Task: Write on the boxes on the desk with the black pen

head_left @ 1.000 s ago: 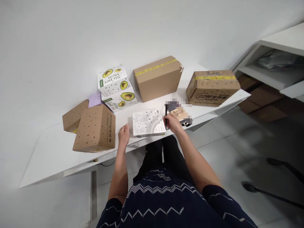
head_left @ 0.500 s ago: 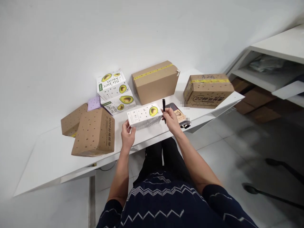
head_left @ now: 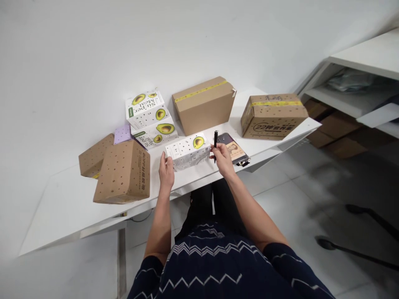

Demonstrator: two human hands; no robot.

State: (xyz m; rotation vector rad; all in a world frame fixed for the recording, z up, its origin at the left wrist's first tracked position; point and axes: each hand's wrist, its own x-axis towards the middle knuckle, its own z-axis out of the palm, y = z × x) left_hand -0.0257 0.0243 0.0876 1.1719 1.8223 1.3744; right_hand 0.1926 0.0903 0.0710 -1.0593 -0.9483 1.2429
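Observation:
A white carton with an avocado print (head_left: 187, 153) rests on the white table in front of me. My left hand (head_left: 166, 171) is at its left end, fingers stretched out and open, thumb close to the carton's edge. My right hand (head_left: 223, 158) is closed around a black pen (head_left: 215, 143), held upright near the carton's right end. Just right of that hand lies a dark clipboard (head_left: 241, 156) with a metal clip and a picture of a face on it, partly covered by the hand.
Two stacked avocado cartons (head_left: 146, 110) and a purple box (head_left: 122, 134) stand at the back left. Brown boxes stand left (head_left: 123, 174), at the back (head_left: 204, 109) and right (head_left: 274, 118). A white shelf unit (head_left: 364, 62) is at far right.
My left hand has loosened from the carton's left end and its fingers have straightened. My right hand still holds the pen, slightly lower and apart from the carton's corner.

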